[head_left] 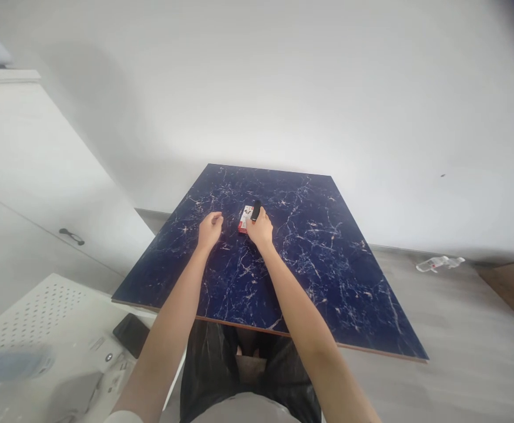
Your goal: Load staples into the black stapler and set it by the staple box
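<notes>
Near the middle of a dark blue marble-patterned table, a small red and white box lies under and beside my right hand. The fingers of that hand are wrapped round a short black object, which sticks out beyond them over the box; its kind is too small to make out. My right thumb rests at the box's near edge. To the left of the box, apart from it, my left hand is at the table top with its fingers curled in, and nothing shows in it.
A white perforated surface at the lower left bears a black phone and a clear bottle. A white cabinet stands left, a white wall behind. On the floor at right lie a clear plastic item and a cardboard box.
</notes>
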The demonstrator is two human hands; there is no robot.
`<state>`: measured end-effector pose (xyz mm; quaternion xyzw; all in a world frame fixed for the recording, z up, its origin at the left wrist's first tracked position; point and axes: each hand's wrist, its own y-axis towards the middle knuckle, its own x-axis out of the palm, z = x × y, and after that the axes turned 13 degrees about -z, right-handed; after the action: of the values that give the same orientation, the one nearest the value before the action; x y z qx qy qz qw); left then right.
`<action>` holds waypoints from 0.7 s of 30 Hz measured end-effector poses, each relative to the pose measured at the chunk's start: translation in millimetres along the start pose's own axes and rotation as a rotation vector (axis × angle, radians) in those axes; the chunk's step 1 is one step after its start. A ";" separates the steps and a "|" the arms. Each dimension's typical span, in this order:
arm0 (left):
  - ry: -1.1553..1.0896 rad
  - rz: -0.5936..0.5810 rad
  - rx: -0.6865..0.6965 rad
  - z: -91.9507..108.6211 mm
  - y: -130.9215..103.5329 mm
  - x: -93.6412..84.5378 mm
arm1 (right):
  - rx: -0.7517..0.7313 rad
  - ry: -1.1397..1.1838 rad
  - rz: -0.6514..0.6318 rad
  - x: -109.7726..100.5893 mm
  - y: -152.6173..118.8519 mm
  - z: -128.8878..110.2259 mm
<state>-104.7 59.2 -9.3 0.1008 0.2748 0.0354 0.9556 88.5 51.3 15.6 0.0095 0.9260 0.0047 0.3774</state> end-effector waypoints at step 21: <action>0.269 0.023 0.046 -55.5 -26.9 -94.6 | -0.147 0.237 -0.177 95.9 9.7 -84.4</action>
<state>-214.0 31.0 -12.0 0.1204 0.4001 0.0532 0.9070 -38.9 63.0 9.1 -0.1003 0.9584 0.0402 0.2643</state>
